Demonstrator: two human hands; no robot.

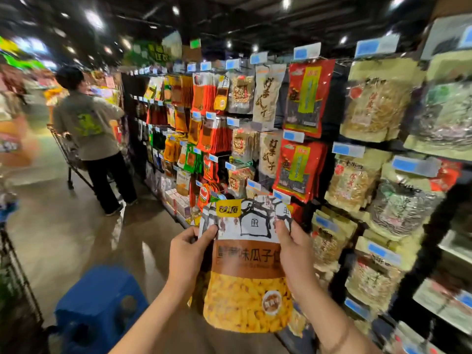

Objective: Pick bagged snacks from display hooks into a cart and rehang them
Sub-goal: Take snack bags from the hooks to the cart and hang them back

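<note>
A snack bag (pixel 247 274) with a white top, a brown band and yellow kernels printed below is held upright in front of the hook display (pixel 301 149). My left hand (pixel 189 254) pinches its upper left edge, thumb on the front. My right hand (pixel 293 249) grips the upper right edge, fingers curled round it. More than one bag seems stacked in the grip, as a second edge shows at the upper left. The bag top is level with a low row of hooks and blue price tags (pixel 282 196).
Rows of hanging snack bags fill the racks on the right. A wire cart (pixel 15 284) stands at the left edge and a blue plastic stool (pixel 102 310) sits on the floor below my arms. Another person (pixel 94 139) with a cart stands farther down the aisle.
</note>
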